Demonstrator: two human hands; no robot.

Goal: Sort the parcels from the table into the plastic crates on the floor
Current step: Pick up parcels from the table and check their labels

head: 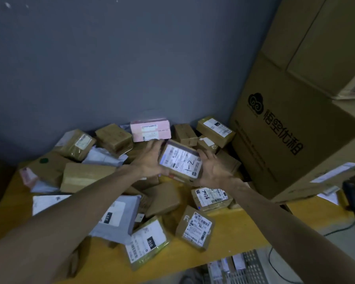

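Holding a small brown parcel [179, 160] marked "1-2" on its white label, the person is standing at a yellow table [240, 228] and is keeping the parcel raised just above the heap, between both hands. The left hand [150, 160] is pressing against the parcel's left side with its fingers stretched out fairly straight, though they are blurred. The right hand [213, 167] is cupping the right edge, its fingers curling round the far corner. Under the hands, taped cardboard parcels are lying jumbled across most of the tabletop. A pink box [150, 130] is sitting at the back near the wall [111, 68], which is showing as plain dull grey-blue in the dim light. A grey mailer bag [117, 220] is lying toward the near edge. A large carton [275, 140] printed with a black logo is crowding the table's right end, with more cartons stacked above it. A black scanner [350, 193] is resting beside that carton, its cable [340, 228] trailing off the table. Below the near edge, a slotted grey crate [252, 265] is sitting on the floor with a few labelled parcels inside.
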